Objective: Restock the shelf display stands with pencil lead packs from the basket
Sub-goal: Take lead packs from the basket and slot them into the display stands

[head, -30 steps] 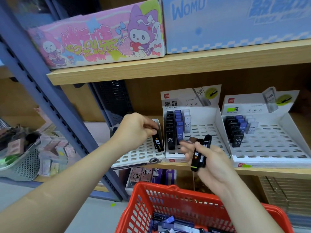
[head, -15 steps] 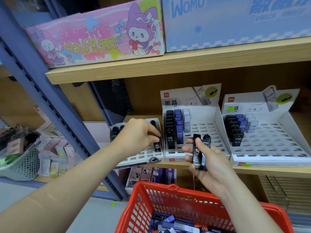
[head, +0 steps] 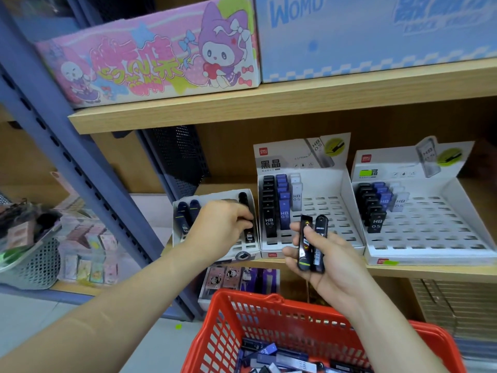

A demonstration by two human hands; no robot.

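My left hand (head: 220,224) pinches a black lead pack (head: 249,232) standing in the right column of the small left display stand (head: 242,255). Two dark packs (head: 188,214) stand in that stand's left columns. My right hand (head: 328,265) holds two black lead packs (head: 312,243) upright in front of the middle display stand (head: 322,232). This stand carries black, blue and white packs along its left side. A third stand (head: 430,230) on the right is filled the same way. The red basket (head: 223,337) below holds several loose packs (head: 269,356).
A wooden shelf board (head: 269,103) overhead carries a pink cartoon box (head: 150,55) and a blue box (head: 376,30). A blue metal upright (head: 67,157) slants down the left side. A grey mesh basket (head: 35,259) of small goods stands at far left.
My left hand has pushed its black pack down into the left stand's right column. My right hand has turned its two packs upright and lifted them slightly.
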